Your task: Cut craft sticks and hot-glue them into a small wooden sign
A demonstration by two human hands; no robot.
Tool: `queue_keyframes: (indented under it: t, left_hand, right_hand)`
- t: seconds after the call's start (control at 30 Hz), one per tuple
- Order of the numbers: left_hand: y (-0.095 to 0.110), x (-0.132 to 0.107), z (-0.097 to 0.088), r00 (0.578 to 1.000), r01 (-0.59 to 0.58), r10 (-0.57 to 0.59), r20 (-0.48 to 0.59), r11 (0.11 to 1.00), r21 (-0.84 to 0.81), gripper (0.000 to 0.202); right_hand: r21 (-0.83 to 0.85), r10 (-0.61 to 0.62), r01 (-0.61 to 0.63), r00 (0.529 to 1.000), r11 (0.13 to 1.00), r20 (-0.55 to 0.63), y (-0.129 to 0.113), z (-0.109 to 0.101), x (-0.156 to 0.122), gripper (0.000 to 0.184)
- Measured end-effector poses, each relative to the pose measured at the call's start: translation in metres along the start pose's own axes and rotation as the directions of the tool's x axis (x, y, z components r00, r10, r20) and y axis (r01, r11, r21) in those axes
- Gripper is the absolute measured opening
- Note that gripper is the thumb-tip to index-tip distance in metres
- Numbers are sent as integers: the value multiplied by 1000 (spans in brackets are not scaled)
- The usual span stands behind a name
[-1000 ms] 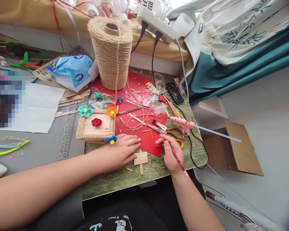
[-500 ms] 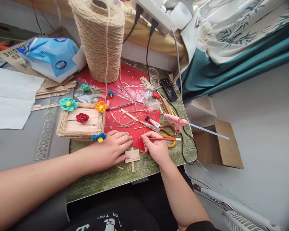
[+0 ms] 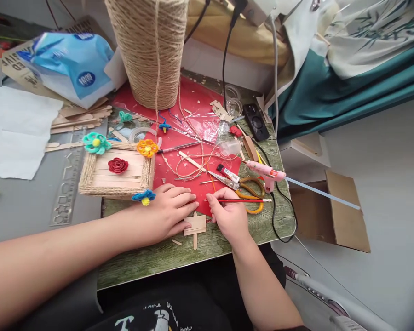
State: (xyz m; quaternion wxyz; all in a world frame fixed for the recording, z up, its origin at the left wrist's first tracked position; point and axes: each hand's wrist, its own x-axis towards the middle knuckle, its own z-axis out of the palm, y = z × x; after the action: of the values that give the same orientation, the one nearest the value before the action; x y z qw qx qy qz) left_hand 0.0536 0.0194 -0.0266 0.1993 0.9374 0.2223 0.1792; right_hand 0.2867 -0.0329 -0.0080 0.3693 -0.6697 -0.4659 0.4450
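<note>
My left hand lies flat, palm down, on the table, its thumb touching a small wooden sign made of craft-stick pieces on a short stem. Held between the fingers of my right hand is a red pencil, its white end pointing right and its tip to the left above red paper. Beside my left wrist stands a craft-stick frame edged with twine. A red paper rose sits at its middle, with teal, orange and blue flowers at its corners.
Orange-handled scissors and a pink glue gun with a long glue stick lie right of my right hand. A big twine spool stands behind. Further off are a black phone-like device, a blue tissue pack and a clear ruler.
The camera view has shifted slightly, so the table things appear moved. Both hands keep about the same places, the left flat by the wooden sign and the right holding the pencil.
</note>
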Motion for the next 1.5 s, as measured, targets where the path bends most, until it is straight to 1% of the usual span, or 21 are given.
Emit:
queue_keyframes:
  t: [0.07,0.2,0.27,0.37,0.5,0.7,0.8,0.87,0.93,1.0,1.07,1.2,1.33,1.5]
  left_hand:
    - [0,0,0,1000,2,-2,-7,1000,1,40]
    - [1,0,-1,1000,-2,2,-5,1000,12,40]
    - [0,0,0,1000,-7,7,4,1000,25,41]
    - [0,-1,0,1000,-5,5,9,999,33,42]
    - [0,0,-1,1000,4,-4,6,1000,20,41]
    - [-1,-2,0,1000,-11,11,7,999,38,41]
    - [-2,-3,2,1000,-17,18,-16,999,40,41]
    - [-2,-4,2,999,-22,23,-27,999,48,41]
    - [-1,-3,2,999,-26,27,-26,998,57,41]
    - [-2,-3,2,999,-25,26,-21,998,64,42]
    - [-2,-3,2,999,-20,22,-23,998,67,42]
    - [-3,-3,4,999,-15,17,-28,998,59,42]
    - [1,-3,0,999,-18,19,-27,998,61,42]
    - [5,-2,-6,1000,-24,25,-5,995,99,41]
  right_hand:
    - [12,-18,18,1000,1000,-10,2,1,0,34]
    - [108,-37,36,999,993,1,6,1,-2,31]
    - [84,-49,50,999,995,-7,7,1,-3,30]
    - [22,-61,61,998,998,-31,9,2,-3,33]
    - [41,-47,49,998,998,-50,9,3,-3,32]
    - [70,-59,58,998,996,17,7,1,-5,24]
    - [91,-82,87,995,992,-55,6,1,-8,27]
    - [138,-55,67,994,988,-91,5,0,-9,26]
    - [165,-10,21,998,986,-69,4,-2,-9,25]
    - [137,11,-9,1000,990,-9,4,-4,-7,26]
    - [83,11,-12,1000,996,19,5,-5,-6,28]
    - [21,-36,36,999,999,-12,11,-3,-6,30]
    - [-35,-100,99,994,994,-36,16,0,-7,29]
    - [-62,-111,107,992,992,-58,19,1,-5,30]
